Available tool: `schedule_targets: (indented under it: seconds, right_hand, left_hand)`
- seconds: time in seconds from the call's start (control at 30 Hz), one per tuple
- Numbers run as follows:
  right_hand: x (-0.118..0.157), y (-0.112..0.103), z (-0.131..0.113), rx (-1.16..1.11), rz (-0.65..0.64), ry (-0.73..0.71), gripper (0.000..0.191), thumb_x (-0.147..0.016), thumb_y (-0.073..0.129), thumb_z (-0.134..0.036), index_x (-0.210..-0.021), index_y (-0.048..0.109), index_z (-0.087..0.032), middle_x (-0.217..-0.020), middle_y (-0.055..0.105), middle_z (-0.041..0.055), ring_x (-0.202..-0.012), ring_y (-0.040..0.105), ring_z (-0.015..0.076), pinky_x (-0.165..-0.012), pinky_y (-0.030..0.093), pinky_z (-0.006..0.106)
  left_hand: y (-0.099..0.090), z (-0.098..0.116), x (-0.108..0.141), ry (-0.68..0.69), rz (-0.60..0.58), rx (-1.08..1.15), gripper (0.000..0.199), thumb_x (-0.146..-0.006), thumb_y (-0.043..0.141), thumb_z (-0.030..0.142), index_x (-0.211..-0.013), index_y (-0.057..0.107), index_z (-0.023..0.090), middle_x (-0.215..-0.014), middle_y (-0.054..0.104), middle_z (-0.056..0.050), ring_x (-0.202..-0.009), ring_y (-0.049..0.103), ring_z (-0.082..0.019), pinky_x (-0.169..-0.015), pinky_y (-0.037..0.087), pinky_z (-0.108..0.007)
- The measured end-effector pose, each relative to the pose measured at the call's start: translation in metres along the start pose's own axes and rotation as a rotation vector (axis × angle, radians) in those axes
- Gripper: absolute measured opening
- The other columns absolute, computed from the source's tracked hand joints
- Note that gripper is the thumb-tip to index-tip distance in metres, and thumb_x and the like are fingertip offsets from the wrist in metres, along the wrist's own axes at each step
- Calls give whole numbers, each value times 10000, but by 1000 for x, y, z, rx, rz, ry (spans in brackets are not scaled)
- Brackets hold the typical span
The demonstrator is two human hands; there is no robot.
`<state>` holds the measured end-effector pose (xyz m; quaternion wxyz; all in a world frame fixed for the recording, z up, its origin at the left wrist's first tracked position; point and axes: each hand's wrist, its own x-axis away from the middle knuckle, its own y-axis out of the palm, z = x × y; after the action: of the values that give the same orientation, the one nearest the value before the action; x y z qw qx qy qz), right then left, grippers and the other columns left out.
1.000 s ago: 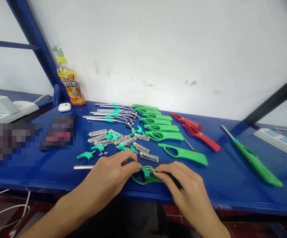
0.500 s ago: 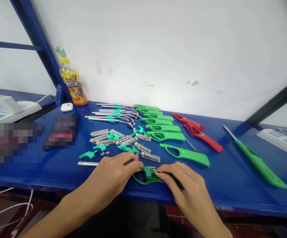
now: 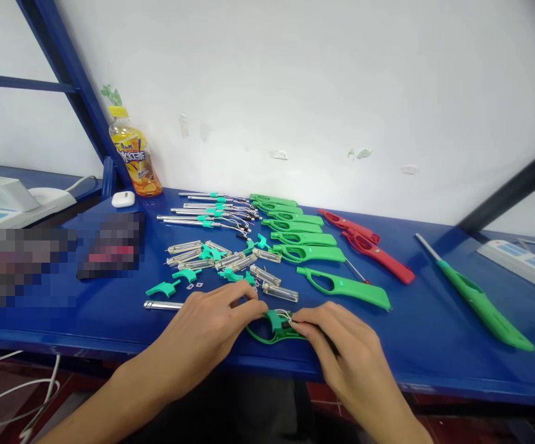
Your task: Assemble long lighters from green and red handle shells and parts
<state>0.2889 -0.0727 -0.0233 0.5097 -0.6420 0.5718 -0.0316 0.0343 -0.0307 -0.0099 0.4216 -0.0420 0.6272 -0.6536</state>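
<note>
A green lighter shell lies at the table's front edge, with a teal trigger piece and white wires in it. From its left side a metal tube sticks out past my wrist. My left hand is closed on the shell near the trigger piece. My right hand pinches at the wires and the shell's right part; its fingertips hide the exact contact. Just behind are clear fuel tanks and loose teal triggers.
Behind lie metal tubes with wires, green shells and red shells. An assembled green lighter is at the right, by a power strip. A drink bottle and white case stand back left.
</note>
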Motion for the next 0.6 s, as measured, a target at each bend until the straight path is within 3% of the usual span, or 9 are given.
schedule_targets:
  seconds: [0.33, 0.6]
  right_hand:
    - [0, 0, -1, 19, 6, 24, 143, -1163, 501, -191, -1119, 612, -268, -962, 731, -7, -813, 667, 187, -767, 460, 327]
    - [0, 1, 0, 30, 7, 16, 155, -1161, 488, -167, -1122, 601, -266, -963, 733, -5, -809, 670, 189, -768, 457, 324]
  left_hand:
    - [-2, 0, -2, 37, 59, -12, 447, -1013, 406, -28, -1202, 697, 255, -1061, 726, -12, -743, 680, -115, -577, 402, -212]
    - [0, 1, -1, 11, 30, -15, 450, -1026, 424, -25, -1217, 703, 272, -1086, 723, -6, -761, 682, -128, -591, 400, -227]
